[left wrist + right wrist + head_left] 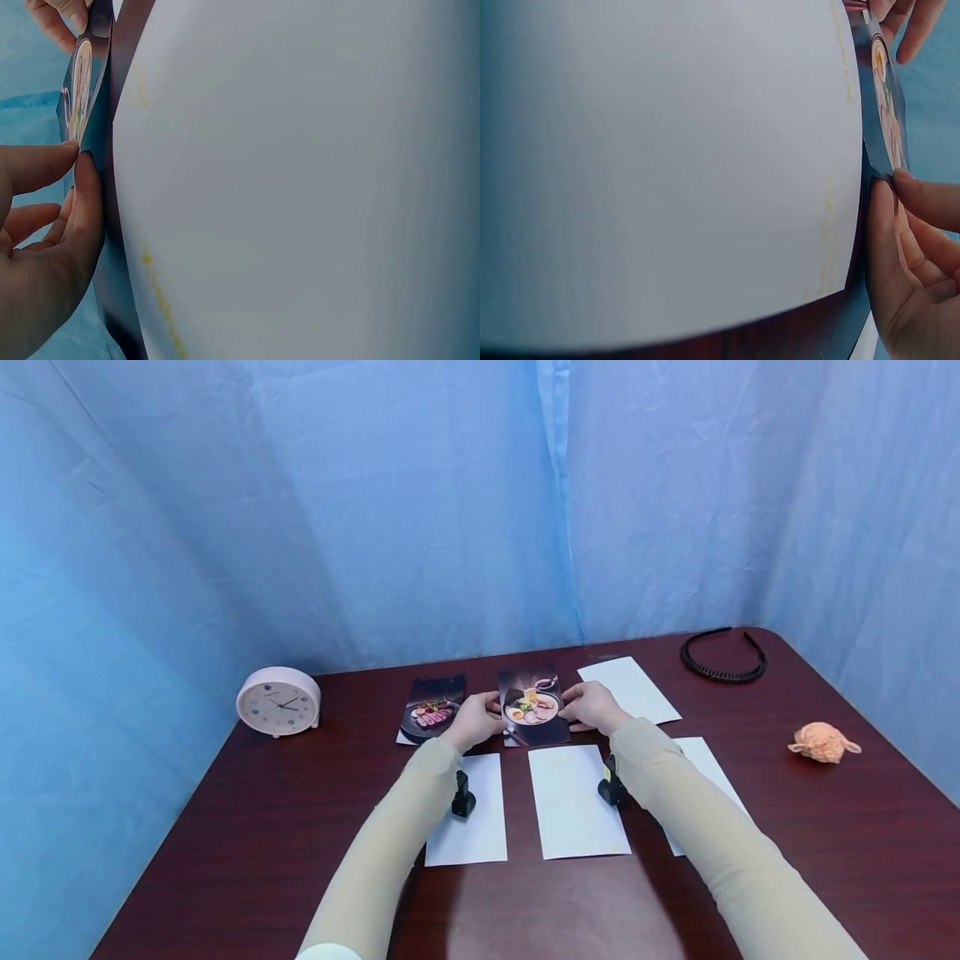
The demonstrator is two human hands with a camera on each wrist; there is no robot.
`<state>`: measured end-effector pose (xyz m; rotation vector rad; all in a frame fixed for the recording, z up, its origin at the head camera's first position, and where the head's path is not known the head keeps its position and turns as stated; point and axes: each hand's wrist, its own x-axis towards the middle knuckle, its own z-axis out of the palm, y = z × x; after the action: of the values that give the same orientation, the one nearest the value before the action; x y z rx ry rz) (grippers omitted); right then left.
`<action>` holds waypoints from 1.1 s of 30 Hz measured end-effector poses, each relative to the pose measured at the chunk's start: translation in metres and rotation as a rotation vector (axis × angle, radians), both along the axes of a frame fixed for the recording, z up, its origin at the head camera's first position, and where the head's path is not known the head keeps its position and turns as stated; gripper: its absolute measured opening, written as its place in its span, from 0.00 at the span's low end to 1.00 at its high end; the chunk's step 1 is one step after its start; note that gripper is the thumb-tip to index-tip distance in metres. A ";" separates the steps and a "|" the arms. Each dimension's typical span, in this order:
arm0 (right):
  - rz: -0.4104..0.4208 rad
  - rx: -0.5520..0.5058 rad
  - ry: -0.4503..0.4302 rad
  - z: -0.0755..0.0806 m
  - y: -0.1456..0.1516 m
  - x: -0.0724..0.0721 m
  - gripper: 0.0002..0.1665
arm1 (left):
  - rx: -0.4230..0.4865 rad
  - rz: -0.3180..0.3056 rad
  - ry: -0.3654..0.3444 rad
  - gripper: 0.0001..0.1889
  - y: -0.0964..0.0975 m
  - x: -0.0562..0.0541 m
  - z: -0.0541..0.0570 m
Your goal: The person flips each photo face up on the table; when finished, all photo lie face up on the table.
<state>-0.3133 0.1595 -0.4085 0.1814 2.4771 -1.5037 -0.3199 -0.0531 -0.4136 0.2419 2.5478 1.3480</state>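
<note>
White rectangular paper sheets [570, 827], 3 in the near row, lie on the dark red-brown tabletop [300, 843], and just beyond them a dark, glossy-looking card printed with a bowl of food [532, 708] sits between the left hand [477, 720] and right hand [592, 706], each pinching a side edge, thumb nearly meeting fingers. It looks light, thin and bendable, probably slick and easily creased, so those opposite edges seem the best hold. A dark card printed with sliced meat [431, 714] at left and a white slanted sheet [630, 687] at right limit sideways room, and a narrow tabletop strip separates it from the pale blue fabric curtain [420, 527].
</note>
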 end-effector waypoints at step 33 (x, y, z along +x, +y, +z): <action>0.061 0.092 0.038 0.009 0.008 0.005 0.23 | 0.148 0.051 -0.028 0.26 -0.007 0.004 -0.003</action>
<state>-0.3081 0.1673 -0.3992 0.0927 2.5594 -1.3834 -0.3155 -0.0605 -0.4161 0.1843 2.4502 1.5498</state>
